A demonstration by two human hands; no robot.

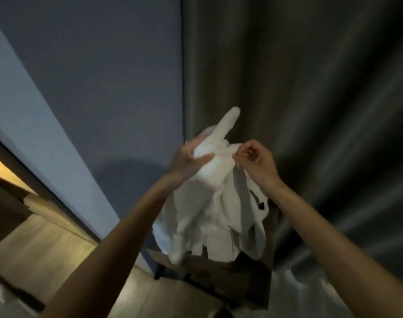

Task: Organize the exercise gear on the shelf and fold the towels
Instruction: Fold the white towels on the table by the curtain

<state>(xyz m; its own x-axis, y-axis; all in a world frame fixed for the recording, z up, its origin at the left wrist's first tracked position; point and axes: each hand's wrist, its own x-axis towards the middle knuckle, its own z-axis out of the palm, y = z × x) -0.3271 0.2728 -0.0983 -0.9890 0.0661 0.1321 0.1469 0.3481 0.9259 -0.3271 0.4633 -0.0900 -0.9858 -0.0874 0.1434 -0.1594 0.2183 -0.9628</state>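
Observation:
A white towel [209,203] hangs bunched and crumpled in the air in front of me, its lower folds dangling over a dark seat. My left hand [189,161] grips a thick bundle of the towel near its top, with one end sticking up above the fingers. My right hand [255,161] pinches an upper edge of the same towel between thumb and fingertips, just to the right of the left hand. No shelf or exercise gear is in view.
A dark grey curtain [310,99] fills the right side. A blue-grey wall [92,76] stands at the left. Below the towel is a dark chair or stool [230,276] on a wooden floor [46,244]. A doorway opens at the far left.

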